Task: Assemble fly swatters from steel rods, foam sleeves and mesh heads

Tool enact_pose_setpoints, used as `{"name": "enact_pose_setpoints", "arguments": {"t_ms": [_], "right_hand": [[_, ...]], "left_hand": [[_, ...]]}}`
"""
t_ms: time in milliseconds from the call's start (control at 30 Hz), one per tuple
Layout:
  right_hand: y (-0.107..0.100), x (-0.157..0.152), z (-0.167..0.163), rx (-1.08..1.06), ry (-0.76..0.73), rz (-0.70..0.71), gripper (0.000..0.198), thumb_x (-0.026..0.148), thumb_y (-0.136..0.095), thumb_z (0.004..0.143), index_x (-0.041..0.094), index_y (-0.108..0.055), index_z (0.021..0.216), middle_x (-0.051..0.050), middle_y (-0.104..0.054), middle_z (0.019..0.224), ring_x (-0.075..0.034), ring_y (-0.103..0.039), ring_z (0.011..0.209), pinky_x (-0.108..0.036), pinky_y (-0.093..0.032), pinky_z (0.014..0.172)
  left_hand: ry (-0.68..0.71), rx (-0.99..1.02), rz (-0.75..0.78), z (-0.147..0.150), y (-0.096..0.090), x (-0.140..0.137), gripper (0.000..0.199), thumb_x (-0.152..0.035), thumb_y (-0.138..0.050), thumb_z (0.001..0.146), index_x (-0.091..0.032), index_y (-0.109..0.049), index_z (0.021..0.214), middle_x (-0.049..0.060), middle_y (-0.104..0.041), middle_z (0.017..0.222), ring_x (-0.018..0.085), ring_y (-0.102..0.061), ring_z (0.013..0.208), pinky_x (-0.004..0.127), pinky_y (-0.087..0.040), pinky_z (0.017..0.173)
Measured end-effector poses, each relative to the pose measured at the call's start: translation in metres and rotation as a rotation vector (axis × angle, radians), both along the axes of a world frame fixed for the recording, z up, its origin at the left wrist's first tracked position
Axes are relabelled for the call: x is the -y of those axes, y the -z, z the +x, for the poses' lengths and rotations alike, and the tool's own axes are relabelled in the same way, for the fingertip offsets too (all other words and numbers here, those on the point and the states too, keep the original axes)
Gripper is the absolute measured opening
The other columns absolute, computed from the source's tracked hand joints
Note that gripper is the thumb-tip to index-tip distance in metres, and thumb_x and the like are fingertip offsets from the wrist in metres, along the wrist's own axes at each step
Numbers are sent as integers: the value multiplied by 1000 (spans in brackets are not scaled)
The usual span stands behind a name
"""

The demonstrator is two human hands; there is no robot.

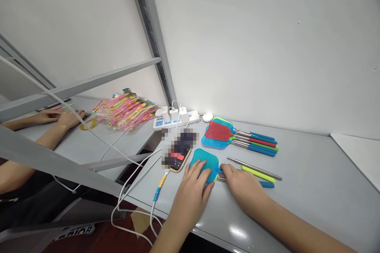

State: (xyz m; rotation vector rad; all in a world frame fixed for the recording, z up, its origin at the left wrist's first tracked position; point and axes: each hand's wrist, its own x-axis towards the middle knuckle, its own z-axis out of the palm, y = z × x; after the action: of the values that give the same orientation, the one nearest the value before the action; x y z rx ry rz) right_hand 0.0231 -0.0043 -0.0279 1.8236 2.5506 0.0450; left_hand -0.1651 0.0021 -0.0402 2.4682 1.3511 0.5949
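Note:
My left hand [194, 182] lies on a blue fly swatter head [207, 159], its fingers stretched out over the mesh. A yellow-green edge shows beneath that head. With fingers closed, my right hand [242, 184] grips at the neck of the blue swatter, hiding part of it. Below that hand a metal rod and a blue handle [267, 184] stick out. Just beyond it lie a loose metal rod [255, 168] and a yellow-green handle [258, 174]. Farther back is a pile of swatters, with a red fly swatter [219, 131] on top and blue ones around it.
A phone [179, 152] on a white cable lies left of the swatters. Behind it are a power strip [176, 121] with plugs and a white round case [208, 117]. Past a grey frame [154, 47], another person's hands [63, 118] rest near bagged pink-yellow items [127, 110].

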Motion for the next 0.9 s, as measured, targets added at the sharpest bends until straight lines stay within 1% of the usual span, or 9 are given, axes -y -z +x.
{"name": "enact_pose_setpoints", "arguments": {"t_ms": [200, 333, 467, 567, 633, 700, 767, 833, 900], "right_hand": [[-6, 3, 0, 12, 7, 7, 18, 10, -45, 95, 17, -52, 111, -5, -68, 91, -20, -70, 73, -27, -36, 49], [-13, 6, 3, 24, 13, 24, 15, 12, -50, 93, 18, -51, 107, -5, -68, 92, -21, -70, 76, -26, -36, 50], [-25, 11, 6, 97, 39, 35, 17, 7, -51, 90, 19, -51, 102, -5, -68, 88, -20, -70, 70, -26, -32, 46], [-33, 18, 6, 142, 53, 47, 23, 1, -50, 84, 19, -51, 98, -4, -68, 85, -20, -69, 63, -27, -27, 43], [-38, 25, 11, 109, 67, 37, 21, 0, -49, 84, 19, -51, 92, -4, -68, 82, -20, -69, 63, -26, -26, 44], [-42, 33, 23, 3, 89, -1, 14, 6, -50, 88, 20, -50, 87, -3, -68, 80, -20, -69, 65, -26, -28, 46], [-47, 40, 43, -131, 110, -44, 6, 19, -53, 92, 21, -49, 87, -2, -69, 79, -20, -68, 65, -25, -32, 49], [-54, 46, 71, -237, 137, -68, 10, 30, -51, 94, 23, -49, 87, 0, -68, 76, -20, -65, 63, -26, -35, 51], [-63, 51, 99, -355, 182, -120, 27, 41, -39, 99, 24, -50, 81, 1, -63, 67, -18, -60, 58, -26, -37, 53]], "left_hand": [[3, -5, 6, 1, 0, 0, 25, -26, -48, 95, -26, -57, 119, 7, -50, 142, 29, -39, 137, 58, -31, 112], [9, 7, 43, -1, 1, 1, 29, -29, -50, 95, -25, -54, 123, 9, -48, 144, 29, -39, 137, 57, -31, 112], [35, 37, 129, 7, -9, 6, 37, -32, -50, 96, -22, -46, 131, 11, -46, 145, 28, -39, 136, 56, -29, 114], [91, 15, 166, 28, -23, 13, 30, -29, -50, 95, -22, -51, 125, 10, -56, 133, 27, -46, 127, 57, -26, 112], [159, -45, 175, 45, -33, 14, 16, -24, -50, 95, -21, -59, 108, 8, -64, 114, 26, -54, 112, 56, -28, 109], [268, -108, 175, 58, -44, 11, 13, -18, -49, 94, -20, -61, 91, 4, -66, 93, 22, -57, 94, 48, -37, 100], [360, -127, 171, 64, -56, 3, 15, -18, -50, 94, -20, -61, 84, 3, -64, 82, 21, -56, 85, 39, -43, 86], [365, -96, 166, 65, -70, -7, 17, -24, -51, 95, -21, -62, 83, 3, -65, 80, 21, -55, 85, 34, -42, 75], [326, -73, 167, 67, -85, -18, 22, -31, -52, 95, -21, -64, 79, 4, -66, 79, 22, -55, 86, 32, -41, 72]]}}
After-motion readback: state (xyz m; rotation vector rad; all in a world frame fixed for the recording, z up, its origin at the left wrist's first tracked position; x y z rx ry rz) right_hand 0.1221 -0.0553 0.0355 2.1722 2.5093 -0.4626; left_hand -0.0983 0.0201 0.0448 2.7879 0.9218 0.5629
